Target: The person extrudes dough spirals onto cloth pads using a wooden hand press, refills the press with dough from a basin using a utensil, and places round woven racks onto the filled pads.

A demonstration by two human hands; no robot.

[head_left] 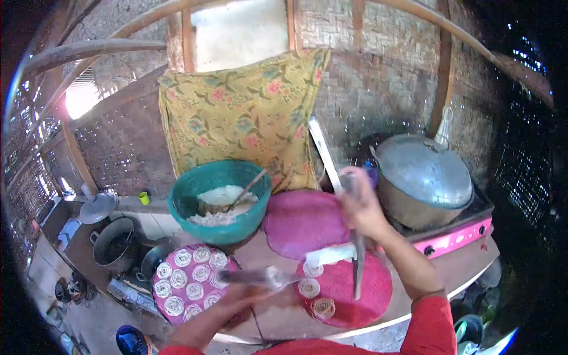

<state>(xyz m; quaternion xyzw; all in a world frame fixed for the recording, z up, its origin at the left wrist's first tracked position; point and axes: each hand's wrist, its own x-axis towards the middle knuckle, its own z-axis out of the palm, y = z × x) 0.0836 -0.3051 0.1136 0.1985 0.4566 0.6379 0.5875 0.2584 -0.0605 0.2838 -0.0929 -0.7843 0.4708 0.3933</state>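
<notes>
My right hand [361, 204] is closed round a long metal press tool [325, 154], which stands tilted over the right pink mat [355, 290]. Near the front, my left hand [239, 296] is beside a blurred cylindrical piece [251, 278]; its fingers are smeared by motion. White coiled rounds [309, 288] lie along the left side of the right mat. Several more coils [194, 290] cover the left pink mat [168, 305]. Behind the hands, a green basin [219, 236] holds white dough [225, 219] and a wooden stick [251, 182].
A magenta mat [305, 222] lies behind the right mat. At right, a large lidded pot [420, 177] stands on a pink stove [452, 239]. Dark pans [115, 242] are at left. A flowered cloth [242, 112] hangs behind the basin.
</notes>
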